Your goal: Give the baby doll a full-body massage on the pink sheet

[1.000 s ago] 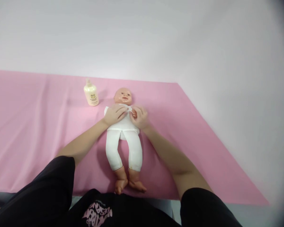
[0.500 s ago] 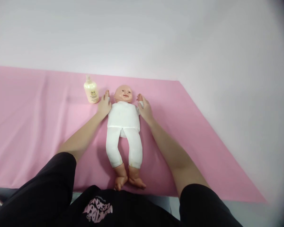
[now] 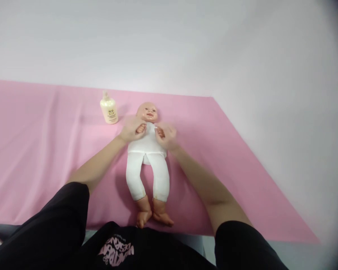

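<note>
A plastic baby doll in a white cloth bodysuit and white leggings (image 3: 148,150) lies face up at the centre of the frame on a desk covered with a smooth pink cloth (image 3: 45,150), head toward the top of the frame, bare feet toward the bottom edge. The left hand (image 3: 132,129) is closed around the doll's small arm at the chest, left of centre. The right hand (image 3: 166,135) is closed around the doll's other arm, right of centre. Both doll arms are folded inward over the chest. A cream plastic pump bottle (image 3: 109,110) stands upright near the doll's head, toward the upper left.
</note>
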Action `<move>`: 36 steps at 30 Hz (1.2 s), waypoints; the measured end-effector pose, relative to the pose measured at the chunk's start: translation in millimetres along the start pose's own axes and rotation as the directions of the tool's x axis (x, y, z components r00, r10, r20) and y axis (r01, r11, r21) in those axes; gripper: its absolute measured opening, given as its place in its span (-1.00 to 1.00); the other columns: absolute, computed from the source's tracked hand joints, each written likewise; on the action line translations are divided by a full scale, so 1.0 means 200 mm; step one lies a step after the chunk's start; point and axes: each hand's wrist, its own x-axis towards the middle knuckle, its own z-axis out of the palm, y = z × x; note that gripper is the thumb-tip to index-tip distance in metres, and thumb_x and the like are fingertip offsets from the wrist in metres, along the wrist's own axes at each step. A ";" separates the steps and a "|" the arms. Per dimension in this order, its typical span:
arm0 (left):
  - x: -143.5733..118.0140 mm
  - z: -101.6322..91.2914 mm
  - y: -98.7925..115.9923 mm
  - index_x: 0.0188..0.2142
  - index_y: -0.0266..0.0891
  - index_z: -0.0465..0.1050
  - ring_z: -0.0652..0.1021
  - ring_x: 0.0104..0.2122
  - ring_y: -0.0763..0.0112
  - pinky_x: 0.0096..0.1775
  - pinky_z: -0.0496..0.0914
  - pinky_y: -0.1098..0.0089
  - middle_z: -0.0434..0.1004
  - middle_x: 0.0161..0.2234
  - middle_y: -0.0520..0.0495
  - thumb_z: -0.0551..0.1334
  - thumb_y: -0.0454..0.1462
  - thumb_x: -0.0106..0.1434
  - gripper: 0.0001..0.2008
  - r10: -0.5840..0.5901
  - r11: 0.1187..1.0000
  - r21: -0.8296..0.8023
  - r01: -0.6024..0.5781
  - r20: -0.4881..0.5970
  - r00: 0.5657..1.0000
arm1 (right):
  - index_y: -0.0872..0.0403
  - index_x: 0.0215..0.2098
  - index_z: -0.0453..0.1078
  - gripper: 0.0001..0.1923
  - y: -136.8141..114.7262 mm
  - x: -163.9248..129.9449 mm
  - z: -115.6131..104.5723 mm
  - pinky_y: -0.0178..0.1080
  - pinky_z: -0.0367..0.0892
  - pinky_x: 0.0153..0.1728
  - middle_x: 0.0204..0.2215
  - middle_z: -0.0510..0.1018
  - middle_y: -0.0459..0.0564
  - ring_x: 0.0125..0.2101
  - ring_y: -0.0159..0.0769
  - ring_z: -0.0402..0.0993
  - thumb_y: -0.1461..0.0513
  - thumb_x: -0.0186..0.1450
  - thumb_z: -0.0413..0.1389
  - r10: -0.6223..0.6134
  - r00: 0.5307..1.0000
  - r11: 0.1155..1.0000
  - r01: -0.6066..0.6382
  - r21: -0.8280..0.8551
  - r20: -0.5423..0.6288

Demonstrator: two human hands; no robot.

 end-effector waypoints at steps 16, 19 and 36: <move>-0.06 0.10 -0.23 0.42 -0.33 -0.01 0.19 0.42 -0.13 0.36 0.17 -0.14 0.11 0.41 -0.51 0.09 0.00 0.43 -0.28 -0.451 0.890 -0.002 0.455 -0.137 0.882 | 0.13 0.42 -0.04 -0.31 0.19 0.02 0.02 0.17 0.30 0.31 0.33 0.24 0.37 0.36 0.00 0.23 0.03 0.44 0.00 0.318 0.948 0.948 -0.318 0.002 0.002; -0.12 0.14 -0.34 0.38 -0.29 0.14 0.25 0.40 -0.14 0.36 0.18 -0.21 0.15 0.40 -0.45 0.13 -0.12 0.37 -0.35 -0.546 0.837 -0.023 0.546 -0.087 0.833 | 0.11 0.41 0.09 -0.42 0.26 0.00 0.02 0.12 0.29 0.32 0.26 0.36 0.29 0.28 -0.07 0.33 0.12 0.46 -0.07 0.400 0.914 0.915 -0.402 0.017 0.068; -0.07 -0.03 0.03 0.03 -0.18 0.50 0.58 -0.05 0.17 0.09 0.40 0.12 0.63 -0.12 -0.18 0.19 -0.19 0.38 -0.72 -0.139 0.990 0.005 0.138 0.039 0.990 | 0.01 0.36 0.10 -0.42 0.06 -0.09 -0.05 0.09 0.49 0.15 0.12 0.48 0.22 0.15 -0.06 0.48 0.23 0.41 0.09 0.034 0.990 0.997 -0.024 0.073 -0.135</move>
